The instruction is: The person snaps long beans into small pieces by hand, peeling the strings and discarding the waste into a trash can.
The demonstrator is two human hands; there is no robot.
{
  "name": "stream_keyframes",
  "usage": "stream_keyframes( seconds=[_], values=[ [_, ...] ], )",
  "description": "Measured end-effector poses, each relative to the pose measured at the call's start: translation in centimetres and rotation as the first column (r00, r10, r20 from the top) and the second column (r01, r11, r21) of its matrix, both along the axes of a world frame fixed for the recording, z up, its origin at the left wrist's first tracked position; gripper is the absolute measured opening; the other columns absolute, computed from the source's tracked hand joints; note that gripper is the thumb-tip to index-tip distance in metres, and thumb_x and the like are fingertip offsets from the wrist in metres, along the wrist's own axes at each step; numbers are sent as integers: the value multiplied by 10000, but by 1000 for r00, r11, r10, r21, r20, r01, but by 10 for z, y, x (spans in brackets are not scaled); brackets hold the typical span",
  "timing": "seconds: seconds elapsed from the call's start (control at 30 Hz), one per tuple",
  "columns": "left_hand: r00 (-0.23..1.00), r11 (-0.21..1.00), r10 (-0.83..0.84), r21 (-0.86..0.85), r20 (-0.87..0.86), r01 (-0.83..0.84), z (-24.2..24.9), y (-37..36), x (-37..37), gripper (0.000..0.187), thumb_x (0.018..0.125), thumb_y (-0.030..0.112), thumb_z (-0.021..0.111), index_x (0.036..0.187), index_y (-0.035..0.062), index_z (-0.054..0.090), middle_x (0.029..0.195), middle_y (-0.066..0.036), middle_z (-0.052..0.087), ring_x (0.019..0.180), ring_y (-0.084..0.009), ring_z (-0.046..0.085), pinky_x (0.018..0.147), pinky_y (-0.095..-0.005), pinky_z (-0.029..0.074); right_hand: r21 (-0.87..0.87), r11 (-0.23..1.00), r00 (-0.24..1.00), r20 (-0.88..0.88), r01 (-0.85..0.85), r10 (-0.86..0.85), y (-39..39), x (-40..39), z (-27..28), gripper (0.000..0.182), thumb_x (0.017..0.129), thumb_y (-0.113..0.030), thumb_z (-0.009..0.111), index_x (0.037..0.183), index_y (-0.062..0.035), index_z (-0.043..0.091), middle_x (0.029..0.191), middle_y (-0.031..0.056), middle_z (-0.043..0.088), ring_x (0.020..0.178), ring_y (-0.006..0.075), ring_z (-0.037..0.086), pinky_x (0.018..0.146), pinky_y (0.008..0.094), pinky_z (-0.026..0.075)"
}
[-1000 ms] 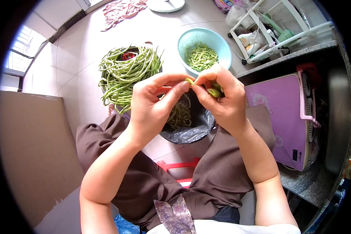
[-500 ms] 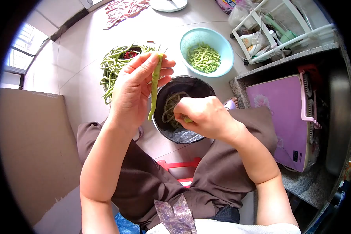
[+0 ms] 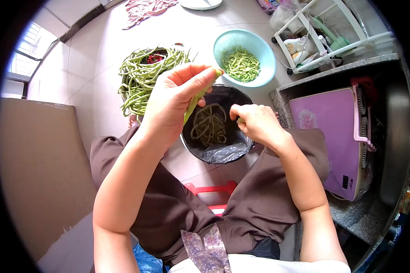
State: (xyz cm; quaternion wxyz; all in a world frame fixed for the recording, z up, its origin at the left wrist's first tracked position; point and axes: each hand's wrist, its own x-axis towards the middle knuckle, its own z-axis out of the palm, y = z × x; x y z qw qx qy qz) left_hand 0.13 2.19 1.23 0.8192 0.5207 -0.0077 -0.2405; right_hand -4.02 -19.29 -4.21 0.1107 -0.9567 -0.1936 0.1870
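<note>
My left hand (image 3: 180, 93) pinches a green bean (image 3: 194, 103) between thumb and fingers, its upper end showing at the fingertips. To the right, my right hand (image 3: 258, 122) is closed on a small green bean piece (image 3: 241, 120), mostly hidden by the fingers. Both hands are over or beside a black-lined bin (image 3: 228, 152) with stringy scraps (image 3: 208, 127) inside. Behind my left hand lies a heap of long green beans (image 3: 139, 82) with something red among them. Short cut beans (image 3: 241, 64) lie in a light blue basin (image 3: 268, 68) beyond the bin.
A red stool (image 3: 210, 189) shows between my knees. At the right, a purple panel (image 3: 325, 136) leans inside a stone-edged unit, below a white rack (image 3: 305, 22). Cardboard (image 3: 38, 168) stands at the left. A pink cloth (image 3: 146, 10) lies on the floor at the back.
My left hand has moved right and turned, so the bean is now partly behind its fingers. My right hand has shifted right, away from my left, uncovering more of the bin.
</note>
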Motion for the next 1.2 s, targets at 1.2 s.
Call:
stream_keyframes(
  seconds=[1.2],
  values=[
    [486, 757, -453, 610, 748, -233, -8, -8, -13, 148, 772, 15, 664, 918, 12, 639, 763, -89, 604, 623, -205, 584, 559, -289, 456, 461, 860, 879, 476, -217, -33, 2, 12, 72, 135, 658, -67, 662, 774, -41, 597, 700, 97, 553, 574, 270, 561, 513, 330, 444]
  ],
)
